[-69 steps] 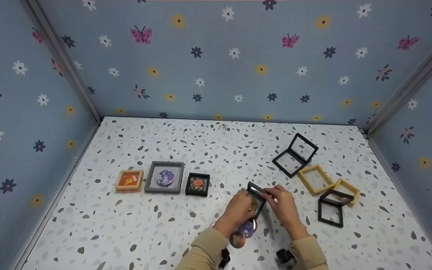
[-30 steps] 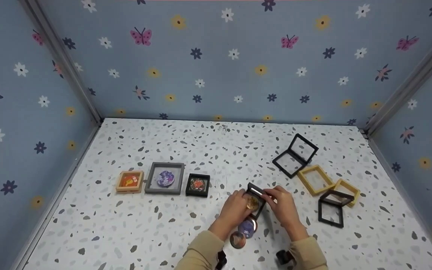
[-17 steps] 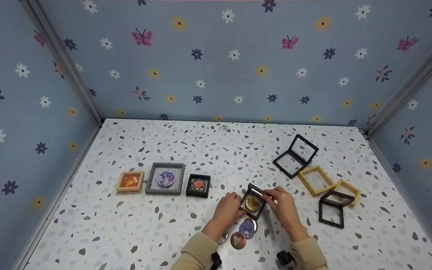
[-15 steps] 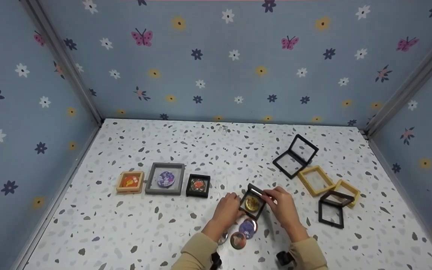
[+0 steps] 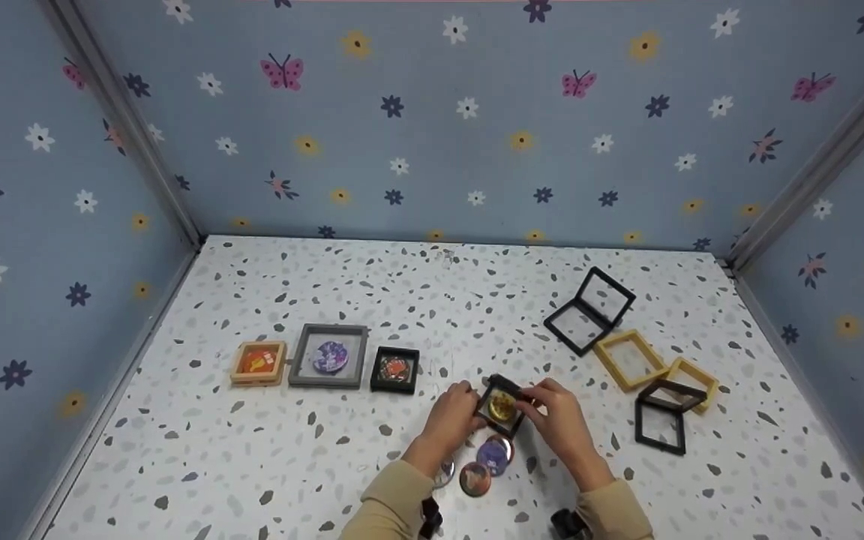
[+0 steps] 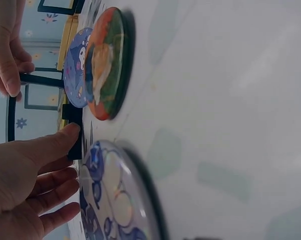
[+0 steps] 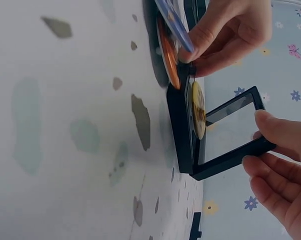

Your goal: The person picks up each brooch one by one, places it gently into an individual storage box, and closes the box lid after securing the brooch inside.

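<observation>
A hinged black display frame (image 7: pixel 179 132) lies between my hands, its clear-paned lid (image 7: pixel 235 156) raised at an angle over the base. Inside rests a gold round badge (image 5: pixel 502 406). My left hand (image 5: pixel 451 416) grips the base at its left edge, thumb near the lower corner. The right hand (image 5: pixel 561 426) pinches the lid's rim between thumb and fingers. Just below the frame lie a purple badge (image 5: pixel 492 456), partly covering another badge, and an orange-green badge (image 5: pixel 475 479). Next to my left wrist sits a blue-white badge (image 6: pixel 115 195), partly hidden in the head view.
Three frames holding badges stand at left: orange (image 5: pixel 279 364), grey (image 5: pixel 327 381) and black (image 5: pixel 394 387). At right are a large unfolded black frame (image 5: pixel 579 349), two yellow frames (image 5: pixel 612 365) and a smaller unfolded black frame (image 5: pixel 661 450). Patterned walls (image 5: pixel 432 165) enclose the speckled table (image 5: pixel 289 465).
My left hand has drawn back from over the gold badge to the frame's left edge, uncovering the badge. The right hand has tipped the lid a little down towards the base.
</observation>
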The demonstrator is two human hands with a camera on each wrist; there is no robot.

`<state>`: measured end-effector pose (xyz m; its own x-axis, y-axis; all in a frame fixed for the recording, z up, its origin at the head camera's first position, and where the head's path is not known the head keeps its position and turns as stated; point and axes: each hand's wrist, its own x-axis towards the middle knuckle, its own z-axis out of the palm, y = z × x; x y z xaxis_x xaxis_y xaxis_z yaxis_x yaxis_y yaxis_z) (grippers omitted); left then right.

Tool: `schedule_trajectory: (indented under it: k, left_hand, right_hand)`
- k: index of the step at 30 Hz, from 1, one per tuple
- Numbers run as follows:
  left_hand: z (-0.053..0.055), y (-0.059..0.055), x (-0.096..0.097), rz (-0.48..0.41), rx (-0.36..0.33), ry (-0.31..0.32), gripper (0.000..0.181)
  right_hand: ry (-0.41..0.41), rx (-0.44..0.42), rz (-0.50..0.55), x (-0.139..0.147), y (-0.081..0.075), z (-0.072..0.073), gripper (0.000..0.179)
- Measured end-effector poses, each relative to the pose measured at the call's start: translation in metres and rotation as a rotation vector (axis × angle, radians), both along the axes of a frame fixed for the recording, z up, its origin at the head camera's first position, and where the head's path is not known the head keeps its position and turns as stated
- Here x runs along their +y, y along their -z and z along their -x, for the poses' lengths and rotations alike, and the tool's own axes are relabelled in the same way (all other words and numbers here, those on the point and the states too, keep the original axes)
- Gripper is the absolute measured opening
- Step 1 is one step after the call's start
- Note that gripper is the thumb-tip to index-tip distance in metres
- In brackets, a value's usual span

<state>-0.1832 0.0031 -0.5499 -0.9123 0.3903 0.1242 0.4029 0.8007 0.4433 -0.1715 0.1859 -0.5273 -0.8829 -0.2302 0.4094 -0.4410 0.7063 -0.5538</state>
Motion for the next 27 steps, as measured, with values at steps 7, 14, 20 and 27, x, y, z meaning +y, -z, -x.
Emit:
schedule_trajectory:
  k: [7, 14, 20, 27]
  left_hand:
    - [0.0016, 0.0007, -0.0017, -0.024, -0.017, 0.0, 0.018]
    - [0.0012, 0.0002, -0.0013, -0.036, -0.016, -0.013, 0.019]
    - [0.0014, 0.0001, -0.0008, -0.024, -0.005, -0.015, 0.021]
    - [0.0011, 0.0, -0.0004, -0.029, -0.009, -0.017, 0.021]
  right_hand:
    - [-0.029, -0.01, -0.024, -0.0031, 0.0025, -0.0053, 0.013]
    - [-0.061, -0.046, -0.038, -0.0054, 0.0046, -0.0081, 0.014]
    - [-0.092, -0.101, -0.078, -0.0068, 0.0076, -0.01, 0.017]
    - [-0.121, -0.106, -0.132, -0.0068, 0.0087, -0.0097, 0.02]
